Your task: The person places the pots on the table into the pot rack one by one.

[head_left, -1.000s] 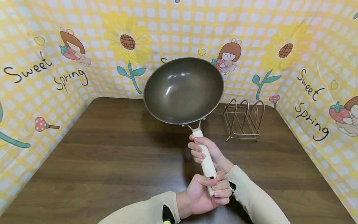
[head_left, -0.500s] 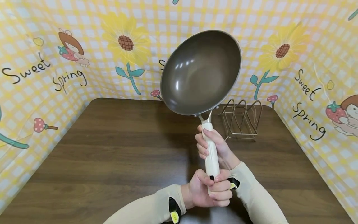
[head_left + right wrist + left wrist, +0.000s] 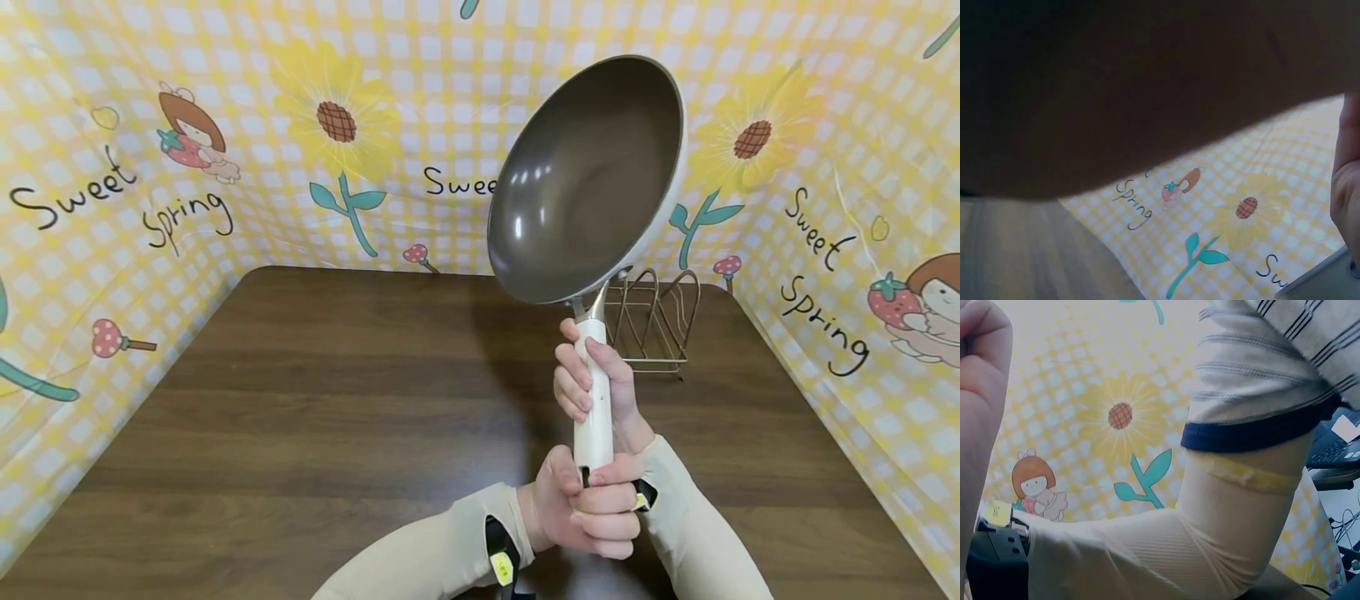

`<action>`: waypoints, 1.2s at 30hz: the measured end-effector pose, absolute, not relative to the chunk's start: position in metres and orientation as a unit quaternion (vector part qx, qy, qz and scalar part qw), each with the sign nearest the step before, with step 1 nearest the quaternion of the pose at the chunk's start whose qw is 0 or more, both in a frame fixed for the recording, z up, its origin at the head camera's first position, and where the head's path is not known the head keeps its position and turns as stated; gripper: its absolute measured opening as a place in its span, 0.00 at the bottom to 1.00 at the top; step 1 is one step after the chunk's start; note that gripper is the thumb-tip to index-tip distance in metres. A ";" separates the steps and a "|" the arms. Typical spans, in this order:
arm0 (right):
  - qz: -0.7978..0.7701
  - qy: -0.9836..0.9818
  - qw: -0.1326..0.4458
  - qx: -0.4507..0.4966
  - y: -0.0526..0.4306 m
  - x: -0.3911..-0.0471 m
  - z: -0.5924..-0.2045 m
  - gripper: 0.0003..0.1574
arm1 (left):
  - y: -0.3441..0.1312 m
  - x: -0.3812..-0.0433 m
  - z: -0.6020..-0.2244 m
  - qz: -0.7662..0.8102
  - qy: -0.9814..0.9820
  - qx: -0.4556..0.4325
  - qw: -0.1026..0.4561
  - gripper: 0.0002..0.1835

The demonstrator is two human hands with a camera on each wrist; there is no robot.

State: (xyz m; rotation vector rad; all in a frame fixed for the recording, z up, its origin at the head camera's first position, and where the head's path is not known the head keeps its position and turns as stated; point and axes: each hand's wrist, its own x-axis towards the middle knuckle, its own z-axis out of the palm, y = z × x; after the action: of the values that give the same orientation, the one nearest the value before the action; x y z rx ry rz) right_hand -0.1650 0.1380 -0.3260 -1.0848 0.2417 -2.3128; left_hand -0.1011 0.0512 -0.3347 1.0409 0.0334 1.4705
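Observation:
A frying pan with a deep grey-brown bowl and pale outside is held up above the table, tilted so its inside faces me and leans left. My right hand grips the upper part of its white handle, the thumb lying along the front. Below it, my left hand wraps its fingers round the handle's end. In the right wrist view a corner of the pan shows at the lower right, and a dark blurred shape covers much of the frame. The left wrist view shows no pan.
On the brown wooden table, a wire rack stands at the back right, partly behind the pan. A yellow checked cloth with printed flowers hangs round the back and sides.
Both hands have carried the pan right and upward. Its bowl has turned, showing more of the pale outer wall on the right. Neither hand has let go; the rack stayed put.

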 end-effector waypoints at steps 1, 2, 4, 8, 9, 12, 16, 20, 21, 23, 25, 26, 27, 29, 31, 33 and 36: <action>-0.866 0.092 0.279 -0.404 0.139 -0.165 -0.325 0.08 | 0.052 -0.102 -0.335 0.638 0.014 0.451 0.623 0.16; -0.869 0.094 0.275 -0.401 0.140 -0.165 -0.324 0.08 | 0.052 -0.103 -0.336 0.639 0.015 0.448 0.625 0.17; -0.873 0.099 0.269 -0.394 0.143 -0.165 -0.323 0.08 | 0.053 -0.104 -0.338 0.644 0.021 0.439 0.626 0.17; -0.880 0.113 0.261 -0.381 0.152 -0.166 -0.320 0.09 | 0.057 -0.104 -0.343 0.668 0.043 0.417 0.615 0.17; -0.881 0.119 0.259 -0.378 0.155 -0.166 -0.319 0.09 | 0.058 -0.104 -0.345 0.674 0.049 0.412 0.611 0.17; -0.881 0.139 0.256 -0.373 0.164 -0.166 -0.317 0.10 | 0.062 -0.104 -0.350 0.695 0.061 0.391 0.601 0.17; -0.876 0.171 0.249 -0.376 0.174 -0.168 -0.316 0.11 | 0.067 -0.104 -0.355 0.723 0.083 0.355 0.586 0.17; -0.871 0.192 0.244 -0.382 0.183 -0.171 -0.314 0.10 | 0.068 -0.104 -0.356 0.754 0.130 0.322 0.557 0.07; -0.870 0.194 0.244 -0.383 0.186 -0.171 -0.313 0.10 | 0.068 -0.104 -0.355 0.761 0.147 0.314 0.549 0.02; -0.867 0.202 0.241 -0.386 0.190 -0.172 -0.312 0.10 | 0.067 -0.104 -0.352 0.772 0.185 0.299 0.529 0.09; -0.866 0.215 0.236 -0.385 0.195 -0.173 -0.310 0.11 | 0.067 -0.105 -0.349 0.779 0.219 0.286 0.514 0.16; -0.865 0.226 0.230 -0.384 0.197 -0.173 -0.309 0.11 | 0.067 -0.106 -0.348 0.781 0.235 0.282 0.506 0.18; -0.866 0.236 0.223 -0.380 0.199 -0.172 -0.309 0.12 | 0.067 -0.107 -0.347 0.782 0.247 0.279 0.499 0.18; -0.868 0.259 0.208 -0.370 0.204 -0.171 -0.307 0.13 | 0.067 -0.108 -0.345 0.784 0.271 0.272 0.488 0.18; -0.870 0.275 0.193 -0.361 0.208 -0.169 -0.306 0.15 | 0.069 -0.110 -0.343 0.786 0.288 0.264 0.479 0.17; -0.871 0.283 0.185 -0.358 0.212 -0.168 -0.305 0.16 | 0.072 -0.110 -0.341 0.786 0.302 0.260 0.473 0.17; -0.872 0.285 0.180 -0.354 0.219 -0.165 -0.304 0.16 | 0.075 -0.111 -0.337 0.781 0.317 0.265 0.469 0.16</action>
State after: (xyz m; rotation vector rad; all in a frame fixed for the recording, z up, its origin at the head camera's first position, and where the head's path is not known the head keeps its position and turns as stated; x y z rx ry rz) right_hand -0.1653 0.2186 -0.3042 -1.0018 0.8045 -2.4659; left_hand -0.1108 0.0745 -0.3367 0.6490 0.7767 1.9135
